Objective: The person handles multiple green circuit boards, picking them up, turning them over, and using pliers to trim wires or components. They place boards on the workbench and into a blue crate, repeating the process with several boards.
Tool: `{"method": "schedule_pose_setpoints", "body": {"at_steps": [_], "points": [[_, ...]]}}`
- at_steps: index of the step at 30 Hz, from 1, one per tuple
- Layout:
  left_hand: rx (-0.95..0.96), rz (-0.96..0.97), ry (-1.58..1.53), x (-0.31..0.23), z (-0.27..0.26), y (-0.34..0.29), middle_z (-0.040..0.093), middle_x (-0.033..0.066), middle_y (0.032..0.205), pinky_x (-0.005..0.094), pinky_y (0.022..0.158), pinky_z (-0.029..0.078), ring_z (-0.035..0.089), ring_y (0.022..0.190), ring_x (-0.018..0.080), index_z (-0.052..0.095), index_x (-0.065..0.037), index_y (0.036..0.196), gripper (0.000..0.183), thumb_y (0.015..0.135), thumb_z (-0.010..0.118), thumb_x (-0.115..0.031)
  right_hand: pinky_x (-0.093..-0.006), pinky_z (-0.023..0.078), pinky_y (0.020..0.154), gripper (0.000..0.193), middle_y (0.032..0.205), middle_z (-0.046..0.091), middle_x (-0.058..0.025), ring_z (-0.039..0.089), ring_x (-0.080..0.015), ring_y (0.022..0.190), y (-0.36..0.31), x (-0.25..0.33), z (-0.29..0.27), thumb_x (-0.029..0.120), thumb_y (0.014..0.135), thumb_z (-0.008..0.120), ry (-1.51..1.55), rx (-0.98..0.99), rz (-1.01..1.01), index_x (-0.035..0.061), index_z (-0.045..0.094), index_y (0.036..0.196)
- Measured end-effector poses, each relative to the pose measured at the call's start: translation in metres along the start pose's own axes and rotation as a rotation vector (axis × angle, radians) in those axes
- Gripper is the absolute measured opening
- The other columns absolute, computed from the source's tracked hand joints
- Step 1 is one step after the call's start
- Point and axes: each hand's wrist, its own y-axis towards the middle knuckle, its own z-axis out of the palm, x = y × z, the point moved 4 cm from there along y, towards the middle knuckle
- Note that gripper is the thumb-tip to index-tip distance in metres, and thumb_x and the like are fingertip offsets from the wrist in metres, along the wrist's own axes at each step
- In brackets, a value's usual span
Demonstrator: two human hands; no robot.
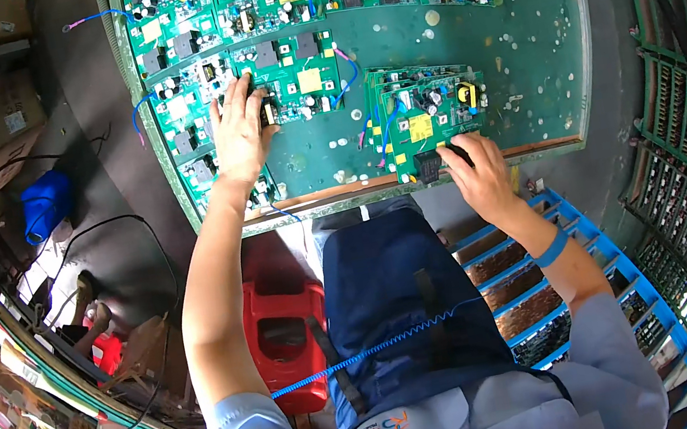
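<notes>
Green nearly everywhere, bench and boards alike, so best to work by edges and raised parts rather than by colour. From the left, note the outer boards, set close together, with a blue lead trailing over the rim. Next, see the left-hand grip laid over those boards and their neighbour, fingertips down among the parts, thumb set apart from the fingers; cannot tell whether pinching anything underneath. Better to press lightly and on bare board — for fear of bending tall parts.

Just right of that, look to the neighbouring board, with a blue wire curling off its right side; mind that loop, probably easily snagged. Further right, near the front edge, find the stacked boards, overlapping rather than squared up. Spot the right-hand grip at the lower right corner of the top one, beside a black block, thumb and fingers close together; cannot tell whether pinching the corner or a dark part there. Likely wise to handle by the edges — and never drag across the boards below.
</notes>
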Motion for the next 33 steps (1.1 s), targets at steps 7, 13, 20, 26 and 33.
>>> {"method": "schedule_pose_setpoints", "body": {"at_steps": [7, 13, 20, 26, 33], "points": [[-0.009, -0.012, -0.017, -0.005, 0.002, 0.01, 0.038, 0.0106, 0.118, 0.0406, 0.089, 0.027, 0.036, 0.11, 0.0248, 0.044, -0.008, 0.105, 0.06, 0.052, 0.071, -0.011, -0.0365, 0.042, 0.071, 0.02, 0.089, 0.048, -0.01, 0.048, -0.027, 0.084, 0.0, -0.004, -0.015, 0.002, 0.066, 0.055, 0.114, -0.017, -0.068, 0.005, 0.057, 0.085], [0.033, -0.013, 0.06, -0.002, 0.001, 0.005, 0.038, 0.0094, 0.118, 0.0421, 0.088, 0.029, 0.039, 0.107, 0.0254, 0.043, -0.01, 0.108, 0.06, 0.055, 0.069, -0.011, -0.0361, 0.041, 0.074, 0.025, 0.093, 0.048, -0.0133, 0.048, -0.0299, 0.086, 0.012, -0.058, -0.08, -0.003, 0.058, 0.063, 0.126, -0.199, 0.183, 0.0009, 0.054, 0.081], [0.087, -0.04, 0.056, -0.008, 0.0, 0.012, 0.037, 0.0118, 0.122, 0.0398, 0.089, 0.03, 0.038, 0.108, 0.0282, 0.041, -0.008, 0.111, 0.061, 0.056, 0.068, -0.005, -0.0354, 0.041, 0.075, 0.031, 0.098, 0.048, -0.0104, 0.047, -0.0283, 0.092, 0.022, -0.227, -0.06, -0.005, 0.062, 0.059, -0.071, -0.098, 0.281, 0.0015, 0.052, 0.092], [0.112, -0.134, -0.028, -0.009, 0.0, 0.01, 0.035, 0.0093, 0.123, 0.0347, 0.087, 0.037, 0.04, 0.107, 0.0283, 0.041, -0.008, 0.11, 0.06, 0.056, 0.066, 0.001, -0.033, 0.042, 0.078, 0.035, 0.1, 0.048, -0.0092, 0.046, -0.0257, 0.095, 0.06, -0.288, -0.042, -0.008, 0.061, 0.057, -0.178, -0.073, 0.229, 0.0032, 0.053, 0.094], [0.125, -0.122, -0.047, -0.013, 0.001, 0.013, 0.035, 0.01, 0.124, 0.0331, 0.088, 0.036, 0.039, 0.109, 0.0274, 0.041, -0.006, 0.108, 0.059, 0.056, 0.065, 0.003, -0.0332, 0.042, 0.079, 0.035, 0.101, 0.048, -0.0071, 0.046, -0.0243, 0.097, 0.072, -0.306, -0.028, -0.005, 0.061, 0.06, -0.213, 0.025, 0.296, 0.0058, 0.054, 0.094]]}}
